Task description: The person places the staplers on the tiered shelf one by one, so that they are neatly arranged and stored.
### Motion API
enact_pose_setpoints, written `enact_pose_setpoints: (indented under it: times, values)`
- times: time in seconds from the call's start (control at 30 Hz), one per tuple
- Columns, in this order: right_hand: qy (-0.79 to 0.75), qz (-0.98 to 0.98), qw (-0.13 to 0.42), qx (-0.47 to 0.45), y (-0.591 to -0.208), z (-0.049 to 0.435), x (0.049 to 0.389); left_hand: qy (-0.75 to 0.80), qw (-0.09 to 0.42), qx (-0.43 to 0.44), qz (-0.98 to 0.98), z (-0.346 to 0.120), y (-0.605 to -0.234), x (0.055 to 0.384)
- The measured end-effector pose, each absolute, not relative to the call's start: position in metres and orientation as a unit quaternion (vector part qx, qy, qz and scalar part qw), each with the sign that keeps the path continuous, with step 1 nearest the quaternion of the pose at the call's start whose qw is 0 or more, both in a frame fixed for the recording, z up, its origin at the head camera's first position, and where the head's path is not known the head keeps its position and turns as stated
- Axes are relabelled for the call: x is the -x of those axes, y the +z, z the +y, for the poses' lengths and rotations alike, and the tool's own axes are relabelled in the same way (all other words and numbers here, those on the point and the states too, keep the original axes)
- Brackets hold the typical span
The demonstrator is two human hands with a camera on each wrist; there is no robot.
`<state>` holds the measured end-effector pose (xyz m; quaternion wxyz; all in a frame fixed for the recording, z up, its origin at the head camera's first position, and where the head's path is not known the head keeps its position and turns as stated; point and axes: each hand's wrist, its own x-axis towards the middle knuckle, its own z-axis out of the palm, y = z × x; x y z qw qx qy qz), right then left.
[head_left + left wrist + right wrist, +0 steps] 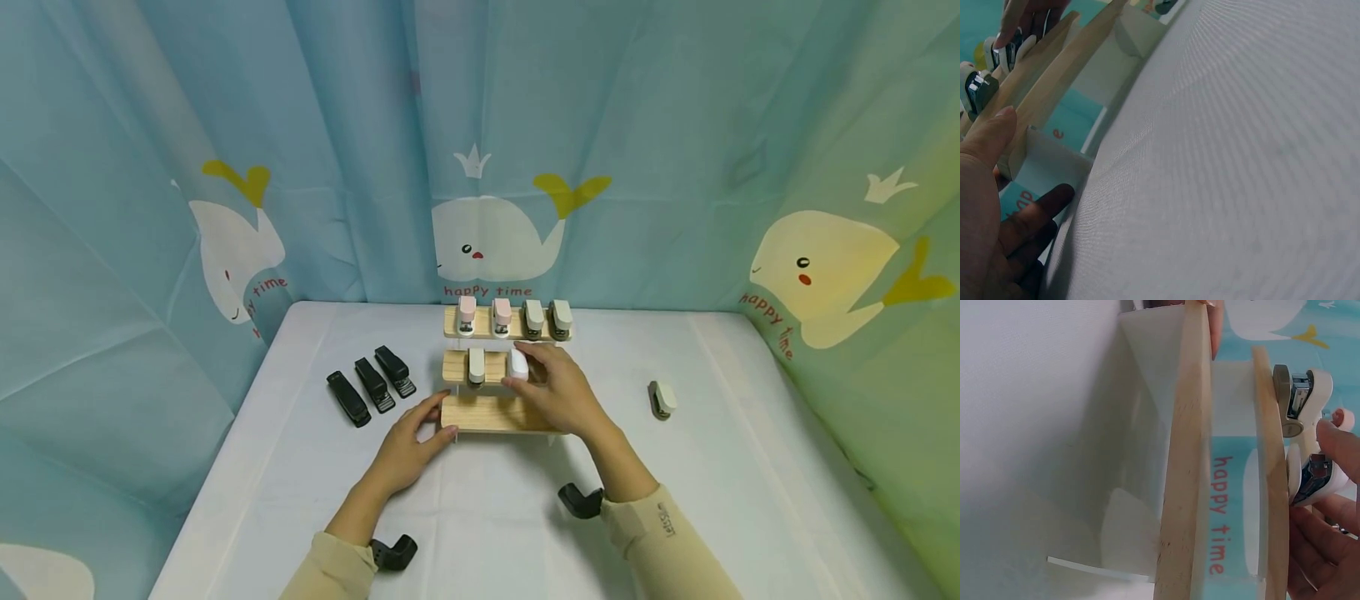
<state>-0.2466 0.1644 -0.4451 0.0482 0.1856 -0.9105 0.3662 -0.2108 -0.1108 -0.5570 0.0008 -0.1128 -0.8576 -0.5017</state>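
Observation:
A small three-step wooden stand point(495, 414) with clear supports is in the middle of the table. My left hand point(407, 446) grips the left end of its lowest board, thumb at the front and fingers around the side. On the middle board, my right hand point(557, 387) pinches a white mini stapler point(517, 364) between thumb and fingers. The right wrist view shows that stapler point(1316, 478) standing on the board with its metal inside facing out. Left of it stands a cream mini stapler point(476, 367). The top board carries two pink staplers point(467, 315) and two grey-green ones point(533, 318).
Three black staplers point(375, 383) lie in a slanting row left of the stand. A lone pale stapler point(662, 400) lies on the white tabletop point(750, 467) to the right. Behind the table hangs a blue whale-print curtain point(660, 167).

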Motion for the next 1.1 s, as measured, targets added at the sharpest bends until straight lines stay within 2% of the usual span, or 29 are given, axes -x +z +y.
enact_pose_setpoints:
  times: [0.37, 1.1]
  values:
    - [0.350, -0.914, 0.068, -0.196, -0.4453, 0.1625, 0.2481, -0.500, -0.003, 0.111, -0.859, -0.1110, -0.5552, 0.2113]
    - [0.355, -0.914, 0.062, -0.185, -0.4450, 0.1617, 0.2470, -0.503, -0.004, 0.117, -0.857, -0.1112, -0.5578, 0.2115]
